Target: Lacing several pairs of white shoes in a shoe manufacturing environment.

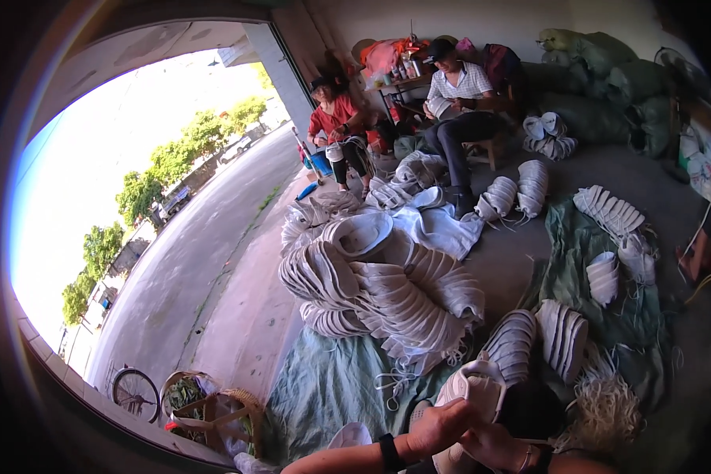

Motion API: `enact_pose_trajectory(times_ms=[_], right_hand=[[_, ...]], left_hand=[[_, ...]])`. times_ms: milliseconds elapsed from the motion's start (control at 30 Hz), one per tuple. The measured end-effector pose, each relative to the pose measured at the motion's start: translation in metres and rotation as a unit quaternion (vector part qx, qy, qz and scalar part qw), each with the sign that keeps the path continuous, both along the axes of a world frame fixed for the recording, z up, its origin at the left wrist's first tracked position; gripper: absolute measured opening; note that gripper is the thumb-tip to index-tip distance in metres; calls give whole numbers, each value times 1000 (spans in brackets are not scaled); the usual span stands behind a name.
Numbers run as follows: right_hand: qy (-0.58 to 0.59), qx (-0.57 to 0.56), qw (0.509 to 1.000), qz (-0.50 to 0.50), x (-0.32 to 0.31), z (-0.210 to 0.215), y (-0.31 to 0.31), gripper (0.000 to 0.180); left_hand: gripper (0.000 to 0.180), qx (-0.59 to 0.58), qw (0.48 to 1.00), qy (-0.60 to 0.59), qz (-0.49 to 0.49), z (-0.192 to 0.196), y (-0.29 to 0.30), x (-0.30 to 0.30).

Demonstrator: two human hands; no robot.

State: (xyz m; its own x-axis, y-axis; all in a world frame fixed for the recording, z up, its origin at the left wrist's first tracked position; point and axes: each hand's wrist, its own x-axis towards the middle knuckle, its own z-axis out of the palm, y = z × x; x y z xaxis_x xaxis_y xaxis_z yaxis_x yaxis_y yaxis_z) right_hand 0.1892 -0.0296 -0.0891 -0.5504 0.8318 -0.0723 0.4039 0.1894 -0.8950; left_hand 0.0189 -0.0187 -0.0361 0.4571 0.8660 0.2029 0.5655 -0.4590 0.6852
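A pale shoe upper [482,387] stands in front of me at the bottom of the view. My left hand [438,426] is closed at its near edge, thumb and fingers pinched together. Close against it, my right hand [491,447] is also closed on the upper, its fingertips partly hidden. Whether a lace runs between the fingers is too small to tell. Just beyond lie nested stacks of uppers [511,345], with a bundle of loose pale laces [602,415] to the right of my right hand.
A large heap of nested uppers [387,292] sits ahead on a green sheet [324,387]. A basket [249,419] stands at lower left, near a bicycle wheel [136,393]. Two seated people [460,85] handle pale pieces farther back. Stuffed green sacks [588,118] line the back right.
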Motion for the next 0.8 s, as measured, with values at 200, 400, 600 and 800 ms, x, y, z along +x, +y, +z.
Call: enact_pose_trajectory(times_ms=[200,400,600,800], right_hand=[[189,-242,951,21,35,39,0,27],[507,-253,724,-394,301,0,40,16],[575,-22,680,-455,643,-27,-29,10],[378,-197,791,-439,284,12,39,15]], left_hand=[[8,-47,921,-282,265,5,33,-39],[24,-12,708,-378,597,9,77,-302],[30,-46,568,-449,688,-10,-10,-535],[11,-222,773,-382,456,-7,21,-248]])
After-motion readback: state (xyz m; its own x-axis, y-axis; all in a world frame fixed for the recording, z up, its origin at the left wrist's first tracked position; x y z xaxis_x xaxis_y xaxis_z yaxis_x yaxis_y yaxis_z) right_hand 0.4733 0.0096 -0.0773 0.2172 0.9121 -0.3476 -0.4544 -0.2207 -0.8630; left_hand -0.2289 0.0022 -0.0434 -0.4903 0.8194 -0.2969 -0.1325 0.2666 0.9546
